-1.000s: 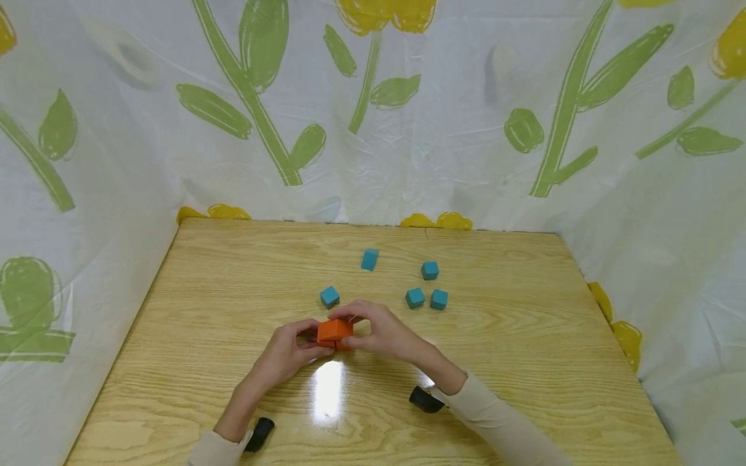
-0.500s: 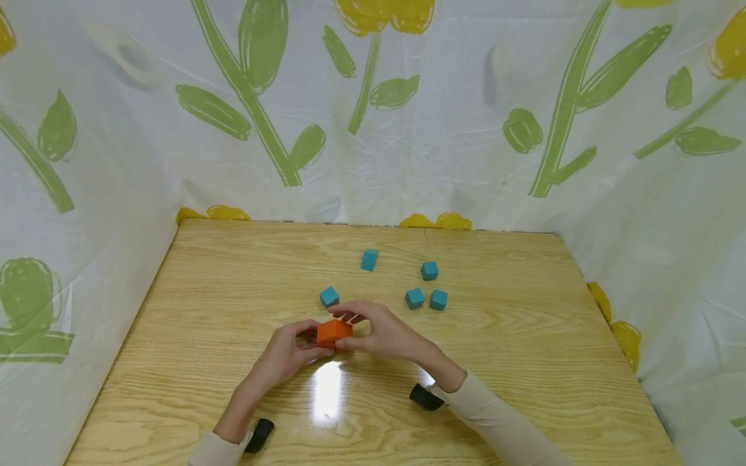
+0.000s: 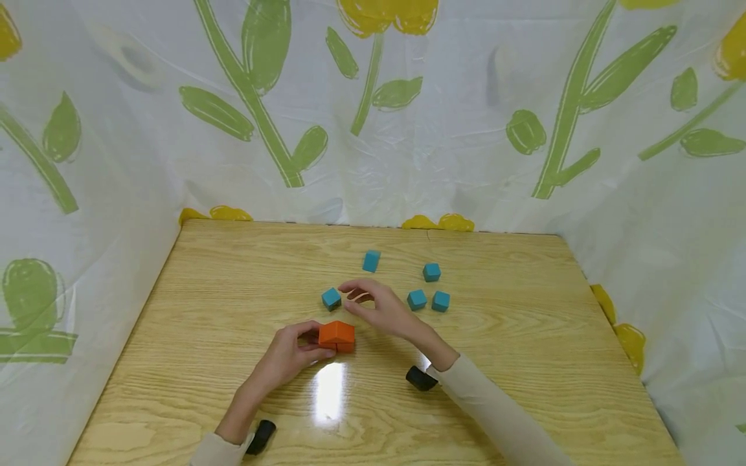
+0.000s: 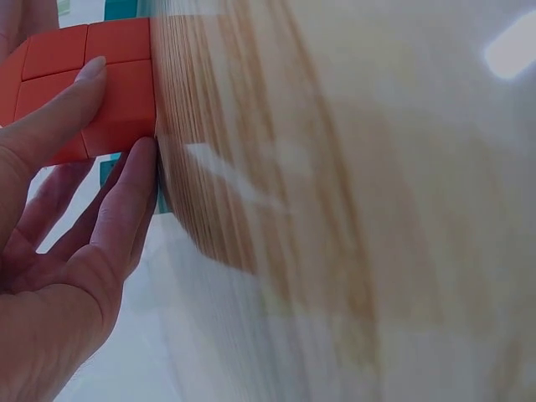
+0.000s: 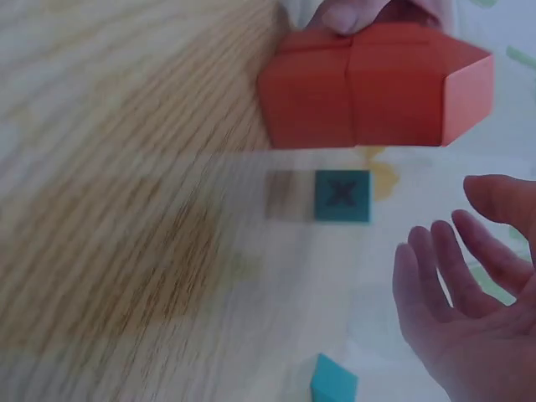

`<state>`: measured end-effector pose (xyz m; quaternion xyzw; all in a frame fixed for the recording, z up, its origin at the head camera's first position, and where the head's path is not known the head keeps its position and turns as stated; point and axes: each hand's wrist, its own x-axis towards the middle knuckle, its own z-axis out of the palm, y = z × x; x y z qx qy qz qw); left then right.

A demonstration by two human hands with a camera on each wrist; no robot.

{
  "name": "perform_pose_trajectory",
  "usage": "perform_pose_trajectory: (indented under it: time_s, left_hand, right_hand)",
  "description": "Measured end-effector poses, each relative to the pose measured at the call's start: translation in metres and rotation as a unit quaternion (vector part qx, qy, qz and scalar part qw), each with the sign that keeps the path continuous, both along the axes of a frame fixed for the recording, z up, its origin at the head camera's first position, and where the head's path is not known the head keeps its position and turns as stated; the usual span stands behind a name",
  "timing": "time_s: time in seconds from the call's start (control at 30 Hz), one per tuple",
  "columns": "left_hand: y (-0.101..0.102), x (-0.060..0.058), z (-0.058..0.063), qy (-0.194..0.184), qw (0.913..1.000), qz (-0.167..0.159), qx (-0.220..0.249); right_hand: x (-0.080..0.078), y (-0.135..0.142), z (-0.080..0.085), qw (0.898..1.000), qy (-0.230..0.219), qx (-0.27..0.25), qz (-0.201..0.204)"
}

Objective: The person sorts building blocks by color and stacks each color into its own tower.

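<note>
A small stack of orange blocks (image 3: 337, 334) stands on the wooden table, its top shaped like a roof. My left hand (image 3: 285, 355) grips the stack from the left. Its thumb (image 4: 94, 75) lies across the front face in the left wrist view, with fingers around the far and lower side. My right hand (image 3: 381, 310) is behind and right of the stack, apart from it, fingers loosely bent with nothing between them. Just left of those fingertips sits a blue cube (image 3: 331, 298); in the right wrist view this cube (image 5: 342, 196) bears a dark X.
A blue oblong block (image 3: 371, 261) lies farther back. Three blue cubes are grouped to the right, among them a rear cube (image 3: 432, 272). White flowered cloth (image 3: 454, 142) hangs along the table's back and sides. Black straps (image 3: 421, 378) are at both wrists.
My right hand has let go of the orange blocks and moved back, toward the nearest blue cube. The left hand keeps its place on the stack.
</note>
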<state>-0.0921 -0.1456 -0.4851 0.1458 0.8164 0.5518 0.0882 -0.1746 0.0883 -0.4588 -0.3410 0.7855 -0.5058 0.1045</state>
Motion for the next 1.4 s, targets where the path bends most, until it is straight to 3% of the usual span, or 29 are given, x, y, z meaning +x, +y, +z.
perform_pose_trajectory:
  time_s: [0.2,0.4,0.77,1.03,1.4]
  left_hand:
    - [0.001,0.0,0.0,-0.007,1.0,-0.003,0.0]
    - [0.0,0.0,0.001,-0.013,0.9999,0.001,-0.006]
    - [0.001,0.001,0.0,-0.01,0.9999,0.007,-0.003]
    - [0.0,0.002,0.0,-0.017,0.9998,0.007,-0.001]
    - [0.001,0.0,0.0,-0.015,0.9998,0.01,-0.008]
  right_hand:
    - [-0.012,-0.006,-0.008,1.0,-0.015,0.02,-0.005]
    - [-0.021,-0.017,-0.017,0.998,0.001,0.055,0.003]
    - [-0.029,-0.025,-0.023,0.994,0.002,0.106,0.02]
    - [-0.028,-0.024,-0.027,0.996,-0.032,0.086,-0.002]
    - [-0.02,0.002,-0.024,0.997,-0.048,0.051,-0.04]
